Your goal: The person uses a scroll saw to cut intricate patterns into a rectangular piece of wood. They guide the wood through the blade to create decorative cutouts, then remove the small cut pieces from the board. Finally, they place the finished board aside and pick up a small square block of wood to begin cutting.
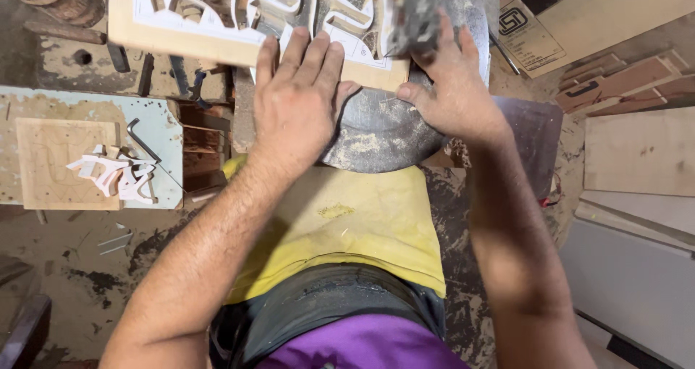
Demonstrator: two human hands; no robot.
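Left hand (297, 101): flat, fingers extended, palm pressed on the near edge of the fretwork panel (217, 32), gripping nothing. Right hand (449, 87): spread loosely, fingertips on the panel's right corner and the round metal saw table (376, 134) beneath it. Panel lies across this table. Left bench (163, 123): square board (54, 163), white cut-out pieces (116, 174), hex key (141, 137). Right: stacked boards (637, 152)

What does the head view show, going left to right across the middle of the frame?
Small wooden board with white cut-out pieces → bent hex key → left hand flat on the fretwork panel → right hand on the round dusty metal table → stacked boards.
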